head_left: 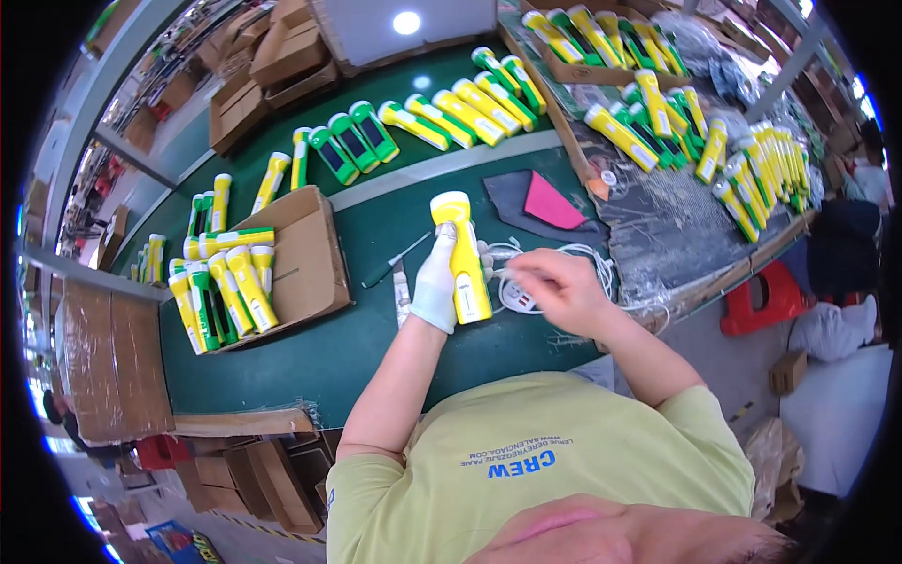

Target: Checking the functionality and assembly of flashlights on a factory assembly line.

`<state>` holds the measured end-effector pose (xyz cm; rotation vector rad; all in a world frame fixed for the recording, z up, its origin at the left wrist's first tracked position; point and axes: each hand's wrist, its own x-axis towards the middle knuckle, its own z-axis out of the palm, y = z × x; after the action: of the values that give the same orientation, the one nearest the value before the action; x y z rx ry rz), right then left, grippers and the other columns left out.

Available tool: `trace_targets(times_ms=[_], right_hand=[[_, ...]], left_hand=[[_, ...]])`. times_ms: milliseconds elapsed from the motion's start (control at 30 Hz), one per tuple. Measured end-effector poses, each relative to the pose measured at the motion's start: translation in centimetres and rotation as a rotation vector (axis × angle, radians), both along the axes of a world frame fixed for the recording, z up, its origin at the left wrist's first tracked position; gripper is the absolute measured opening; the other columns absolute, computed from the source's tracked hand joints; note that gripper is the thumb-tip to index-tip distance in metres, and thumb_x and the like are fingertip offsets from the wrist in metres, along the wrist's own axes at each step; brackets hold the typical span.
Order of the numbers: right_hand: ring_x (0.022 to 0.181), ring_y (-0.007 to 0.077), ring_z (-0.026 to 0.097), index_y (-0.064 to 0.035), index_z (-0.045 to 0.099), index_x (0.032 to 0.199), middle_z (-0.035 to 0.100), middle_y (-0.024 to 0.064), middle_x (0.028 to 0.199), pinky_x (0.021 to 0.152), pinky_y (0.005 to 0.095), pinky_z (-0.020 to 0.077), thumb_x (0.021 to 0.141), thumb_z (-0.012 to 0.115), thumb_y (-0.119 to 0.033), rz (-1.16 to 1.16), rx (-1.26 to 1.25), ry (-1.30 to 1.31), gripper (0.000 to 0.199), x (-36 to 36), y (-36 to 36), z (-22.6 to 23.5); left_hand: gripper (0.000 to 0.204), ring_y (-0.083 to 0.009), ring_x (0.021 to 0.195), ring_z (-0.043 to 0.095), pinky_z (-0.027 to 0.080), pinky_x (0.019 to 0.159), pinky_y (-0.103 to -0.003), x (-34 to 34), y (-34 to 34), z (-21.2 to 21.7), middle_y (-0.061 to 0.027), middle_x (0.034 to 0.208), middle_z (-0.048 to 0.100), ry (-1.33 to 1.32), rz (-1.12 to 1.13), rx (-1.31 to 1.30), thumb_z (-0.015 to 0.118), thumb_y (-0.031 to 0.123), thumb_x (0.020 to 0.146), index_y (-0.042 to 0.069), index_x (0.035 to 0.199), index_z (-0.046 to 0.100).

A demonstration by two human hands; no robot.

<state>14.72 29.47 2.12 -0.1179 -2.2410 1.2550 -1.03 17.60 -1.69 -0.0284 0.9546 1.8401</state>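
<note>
My left hand [435,287], in a white glove, is wrapped round a yellow flashlight [467,256] with a white head and green along its side. The flashlight stands nearly upright in the view, head toward the far side. Just right of it, my bare right hand [568,293] has its fingers pinched together, close to the flashlight's body. A small pale thing shows at the fingertips, too blurred to name. White cable [601,268] and a white power strip [519,295] lie behind and beneath this hand. Left of my gloved hand lies a screwdriver [395,261] with a dark green handle.
An open cardboard box [315,249] on the left holds several flashlights. More flashlights [352,146] line the back of the green bench [272,381]. A dark cloth with a pink piece [552,202] lies ahead. On the right, flashlights crowd a worn side table [648,221].
</note>
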Motion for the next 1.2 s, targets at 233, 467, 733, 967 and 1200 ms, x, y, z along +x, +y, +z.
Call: trace_targets(times_ms=[233, 467, 733, 967, 1200], right_hand=[[0.065, 0.0178, 0.06, -0.0103, 0.065, 0.093, 0.055, 0.0019, 0.077, 0.05, 0.0313, 0.0465, 0.067, 0.068, -0.007, -0.023, 0.858, 0.084, 0.027, -2.8, 0.2, 0.2], [0.063, 0.0224, 0.062, -0.0059, 0.068, 0.094, 0.064, 0.0067, 0.079, 0.051, 0.0325, 0.0464, 0.081, 0.067, -0.004, 0.296, 0.179, 0.057, 0.013, -1.8, 0.1, -0.2], [0.069, 0.0188, 0.065, -0.0187, 0.07, 0.106, 0.068, 0.0036, 0.087, 0.054, 0.0322, 0.0506, 0.085, 0.068, -0.013, 0.388, 0.216, -0.069, 0.021, 1.6, -3.1, -3.2], [0.067, 0.0077, 0.062, -0.0011, 0.066, 0.112, 0.068, 0.0039, 0.082, 0.048, 0.0184, 0.0388, 0.094, 0.06, -0.012, 0.092, -0.916, -0.206, 0.022, -0.4, -3.4, -1.6], [0.071, 0.0025, 0.055, 0.0034, 0.069, 0.096, 0.067, 0.0037, 0.084, 0.06, 0.0185, 0.0431, 0.088, 0.066, -0.004, 0.047, -0.521, -0.109, 0.011, -0.6, 0.2, 0.6]], left_hand=[[0.038, -0.0134, 0.081, 0.058, 0.049, 0.072, -0.028, 0.6, 1.4, -1.6, -0.0061, 0.092, 0.058, 0.467, 0.023, -0.062, 0.05, 0.041, 0.098, 0.006, 0.113, 0.051], [0.032, -0.0133, 0.074, 0.059, 0.05, 0.066, -0.028, 1.6, 0.4, 3.0, -0.0088, 0.089, 0.059, 0.768, 0.064, 0.084, 0.057, 0.032, 0.095, 0.003, 0.109, 0.049], [0.035, -0.0157, 0.068, 0.058, 0.051, 0.062, -0.03, 0.0, 0.7, 2.7, -0.0079, 0.087, 0.058, 0.34, 0.067, 0.211, 0.045, 0.037, 0.1, 0.008, 0.12, 0.046], [0.046, -0.016, 0.077, 0.062, 0.053, 0.069, -0.031, 1.9, 0.4, 0.2, -0.0097, 0.092, 0.062, 0.317, -0.088, 0.176, 0.042, 0.047, 0.1, 0.005, 0.119, 0.047], [0.056, -0.0167, 0.085, 0.06, 0.05, 0.075, -0.031, 2.8, -1.8, -0.3, -0.0054, 0.098, 0.06, 0.018, -0.154, 0.231, 0.051, 0.054, 0.094, 0.007, 0.126, 0.05]])
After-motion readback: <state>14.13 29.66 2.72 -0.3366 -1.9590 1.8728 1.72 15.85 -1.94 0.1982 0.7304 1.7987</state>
